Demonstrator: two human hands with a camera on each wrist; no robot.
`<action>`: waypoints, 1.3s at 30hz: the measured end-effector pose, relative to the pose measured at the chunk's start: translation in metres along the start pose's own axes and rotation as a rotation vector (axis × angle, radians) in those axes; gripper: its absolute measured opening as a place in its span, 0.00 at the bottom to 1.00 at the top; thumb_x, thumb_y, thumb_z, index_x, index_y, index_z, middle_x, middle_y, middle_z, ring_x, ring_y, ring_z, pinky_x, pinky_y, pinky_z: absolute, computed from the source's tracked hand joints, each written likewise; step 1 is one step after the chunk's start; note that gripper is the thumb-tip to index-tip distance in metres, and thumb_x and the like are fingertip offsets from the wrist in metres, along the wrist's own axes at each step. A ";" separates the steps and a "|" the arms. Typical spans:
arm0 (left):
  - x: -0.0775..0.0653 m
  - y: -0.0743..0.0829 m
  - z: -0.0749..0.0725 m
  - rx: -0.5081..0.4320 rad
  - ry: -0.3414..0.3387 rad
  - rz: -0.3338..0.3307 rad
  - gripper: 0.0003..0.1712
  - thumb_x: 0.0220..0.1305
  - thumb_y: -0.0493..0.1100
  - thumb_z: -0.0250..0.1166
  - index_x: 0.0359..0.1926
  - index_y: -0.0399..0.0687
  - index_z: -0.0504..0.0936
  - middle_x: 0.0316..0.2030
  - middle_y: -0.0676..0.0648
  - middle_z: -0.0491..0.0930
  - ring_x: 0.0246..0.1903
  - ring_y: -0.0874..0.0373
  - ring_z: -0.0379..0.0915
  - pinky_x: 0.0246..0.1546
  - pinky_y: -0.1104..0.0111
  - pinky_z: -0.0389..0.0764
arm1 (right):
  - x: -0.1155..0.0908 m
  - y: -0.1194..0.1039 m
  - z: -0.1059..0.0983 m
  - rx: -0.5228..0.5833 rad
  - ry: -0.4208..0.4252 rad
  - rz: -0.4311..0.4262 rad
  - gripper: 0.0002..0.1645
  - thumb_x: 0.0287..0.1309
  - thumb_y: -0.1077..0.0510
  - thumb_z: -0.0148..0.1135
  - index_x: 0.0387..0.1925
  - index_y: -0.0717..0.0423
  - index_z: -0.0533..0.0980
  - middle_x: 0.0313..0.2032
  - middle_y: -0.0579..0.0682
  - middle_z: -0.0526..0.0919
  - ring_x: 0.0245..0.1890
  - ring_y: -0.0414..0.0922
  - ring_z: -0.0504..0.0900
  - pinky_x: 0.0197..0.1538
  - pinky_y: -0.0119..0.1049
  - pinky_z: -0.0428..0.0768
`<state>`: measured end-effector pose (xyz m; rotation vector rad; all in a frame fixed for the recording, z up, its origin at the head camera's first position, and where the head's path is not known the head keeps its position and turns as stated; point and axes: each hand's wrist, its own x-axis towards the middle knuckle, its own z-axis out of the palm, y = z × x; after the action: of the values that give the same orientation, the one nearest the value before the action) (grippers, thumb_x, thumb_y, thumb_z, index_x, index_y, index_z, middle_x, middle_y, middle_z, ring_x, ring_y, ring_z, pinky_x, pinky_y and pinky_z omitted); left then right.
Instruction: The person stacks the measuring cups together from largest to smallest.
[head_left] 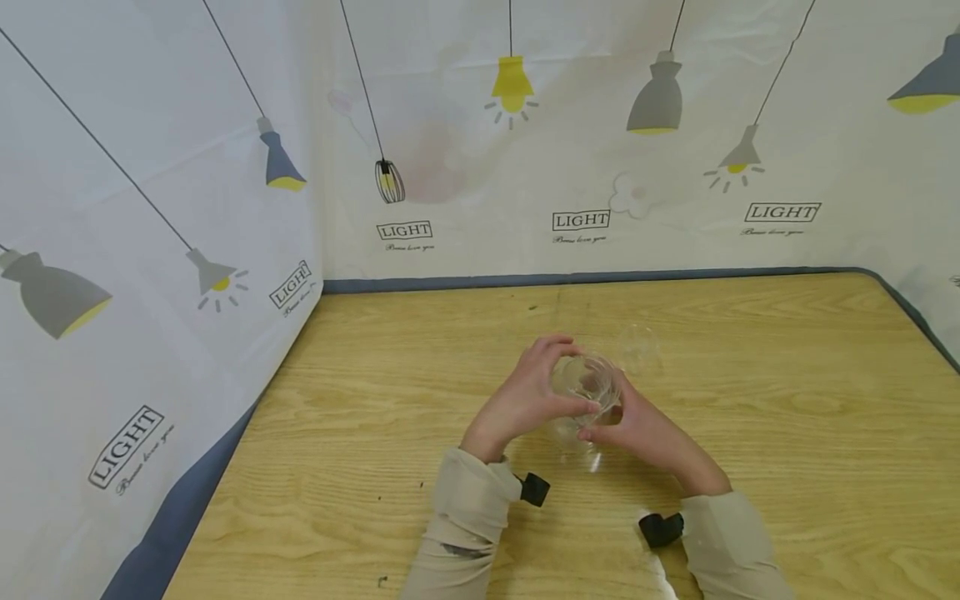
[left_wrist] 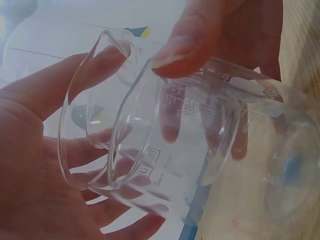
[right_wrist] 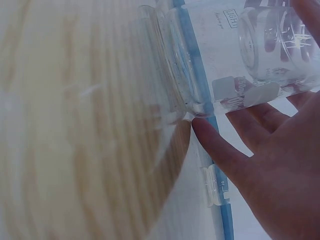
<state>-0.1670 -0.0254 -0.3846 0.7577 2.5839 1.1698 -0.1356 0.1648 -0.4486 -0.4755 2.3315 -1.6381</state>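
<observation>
Two clear glass beakers are nested, the smaller beaker (right_wrist: 267, 47) partly inside the larger beaker (right_wrist: 227, 92). White graduations mark the larger one's wall. My left hand (head_left: 525, 390) holds the smaller beaker near its rim, which juts out of the larger one in the left wrist view. Around the larger beaker's side, my right hand (head_left: 651, 432) grips with its thumb and fingers. The right wrist view has the larger base low, by the tabletop; contact with the wood is hard to tell. Both beakers look empty.
Behind my hands on the wooden table (head_left: 375, 400) stands another small clear beaker (head_left: 640, 346), faint in the head view. A white sheet printed with lamps (head_left: 480, 167) walls the table's back and left side. Small dark specks lie on the wood at the left.
</observation>
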 end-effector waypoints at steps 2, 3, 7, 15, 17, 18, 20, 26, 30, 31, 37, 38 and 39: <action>0.000 0.001 0.001 0.016 0.001 -0.009 0.39 0.43 0.59 0.69 0.57 0.55 0.67 0.63 0.56 0.54 0.62 0.59 0.46 0.56 0.60 0.61 | 0.000 0.000 0.000 -0.001 0.001 0.002 0.53 0.49 0.52 0.66 0.66 0.32 0.41 0.62 0.52 0.57 0.49 0.51 0.72 0.42 0.42 0.75; 0.000 0.001 0.001 0.019 0.001 -0.013 0.39 0.43 0.59 0.69 0.57 0.55 0.67 0.63 0.56 0.53 0.62 0.59 0.46 0.56 0.60 0.62 | 0.000 0.000 0.000 -0.002 0.001 0.004 0.53 0.48 0.52 0.66 0.66 0.32 0.41 0.62 0.52 0.57 0.49 0.51 0.72 0.42 0.42 0.75; -0.001 0.001 0.001 0.029 -0.001 -0.030 0.40 0.43 0.60 0.69 0.57 0.55 0.67 0.64 0.55 0.52 0.63 0.58 0.45 0.55 0.59 0.63 | -0.001 -0.001 0.001 -0.014 0.014 0.024 0.55 0.48 0.52 0.66 0.66 0.32 0.40 0.62 0.49 0.57 0.48 0.49 0.73 0.42 0.41 0.75; -0.002 0.005 0.001 0.045 0.001 -0.072 0.38 0.44 0.59 0.69 0.56 0.56 0.68 0.65 0.53 0.49 0.63 0.57 0.41 0.54 0.58 0.64 | 0.000 -0.001 0.001 -0.043 0.021 0.023 0.56 0.48 0.51 0.66 0.67 0.35 0.38 0.62 0.48 0.57 0.48 0.49 0.73 0.44 0.43 0.75; -0.002 0.005 0.001 0.054 0.001 -0.083 0.37 0.44 0.59 0.69 0.56 0.56 0.68 0.65 0.52 0.47 0.64 0.56 0.40 0.54 0.57 0.65 | 0.000 0.000 0.001 -0.042 0.021 0.025 0.56 0.48 0.51 0.66 0.67 0.36 0.37 0.62 0.48 0.58 0.49 0.49 0.72 0.44 0.43 0.74; -0.002 0.005 0.001 0.060 0.000 -0.087 0.37 0.44 0.59 0.69 0.56 0.56 0.68 0.66 0.52 0.47 0.64 0.56 0.40 0.53 0.57 0.65 | 0.000 0.000 0.001 -0.046 0.023 0.030 0.56 0.48 0.51 0.66 0.67 0.36 0.37 0.62 0.47 0.58 0.49 0.48 0.72 0.45 0.43 0.74; -0.002 0.005 0.002 0.070 0.000 -0.097 0.37 0.44 0.60 0.68 0.56 0.56 0.68 0.66 0.52 0.46 0.64 0.56 0.39 0.53 0.57 0.65 | 0.000 0.000 0.001 -0.048 0.024 0.033 0.57 0.48 0.50 0.66 0.67 0.36 0.37 0.62 0.47 0.58 0.50 0.48 0.72 0.45 0.44 0.74; -0.003 0.004 0.001 0.094 -0.019 -0.096 0.37 0.45 0.60 0.68 0.56 0.56 0.68 0.66 0.55 0.43 0.64 0.56 0.37 0.55 0.56 0.62 | -0.001 -0.005 0.000 -0.042 0.004 0.043 0.57 0.49 0.50 0.65 0.68 0.40 0.35 0.63 0.52 0.57 0.49 0.50 0.73 0.44 0.43 0.74; -0.004 0.004 0.000 0.105 -0.029 -0.092 0.37 0.45 0.60 0.68 0.56 0.54 0.68 0.66 0.54 0.43 0.64 0.56 0.38 0.56 0.57 0.62 | -0.001 -0.006 0.000 -0.041 -0.003 0.072 0.57 0.49 0.50 0.65 0.68 0.39 0.35 0.63 0.53 0.56 0.48 0.51 0.73 0.43 0.42 0.75; -0.004 0.004 -0.001 0.103 -0.031 -0.093 0.37 0.45 0.60 0.68 0.56 0.53 0.69 0.66 0.54 0.43 0.64 0.56 0.38 0.56 0.57 0.62 | -0.001 -0.006 0.000 -0.044 -0.004 0.079 0.57 0.49 0.50 0.65 0.68 0.39 0.35 0.63 0.54 0.56 0.47 0.51 0.73 0.43 0.43 0.75; -0.004 0.005 -0.002 0.080 -0.047 -0.095 0.30 0.46 0.59 0.67 0.50 0.54 0.73 0.65 0.54 0.47 0.64 0.56 0.42 0.54 0.56 0.64 | 0.000 -0.003 -0.001 -0.083 0.005 0.108 0.57 0.48 0.47 0.65 0.68 0.38 0.36 0.64 0.55 0.54 0.49 0.51 0.72 0.44 0.46 0.74; -0.004 0.005 -0.002 0.083 -0.050 -0.095 0.30 0.46 0.59 0.67 0.49 0.54 0.74 0.65 0.54 0.48 0.63 0.56 0.43 0.54 0.56 0.64 | 0.000 -0.003 -0.001 -0.088 0.007 0.111 0.58 0.48 0.47 0.65 0.68 0.39 0.36 0.64 0.55 0.53 0.49 0.51 0.72 0.45 0.46 0.74; -0.004 0.005 -0.002 0.086 -0.052 -0.095 0.30 0.46 0.59 0.67 0.50 0.54 0.74 0.65 0.54 0.48 0.63 0.56 0.43 0.54 0.57 0.64 | 0.000 -0.003 0.000 -0.088 0.006 0.114 0.58 0.48 0.47 0.65 0.68 0.39 0.36 0.64 0.55 0.53 0.49 0.51 0.72 0.45 0.46 0.74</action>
<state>-0.1626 -0.0260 -0.3796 0.6659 2.6100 1.0040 -0.1351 0.1644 -0.4455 -0.3478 2.3950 -1.4934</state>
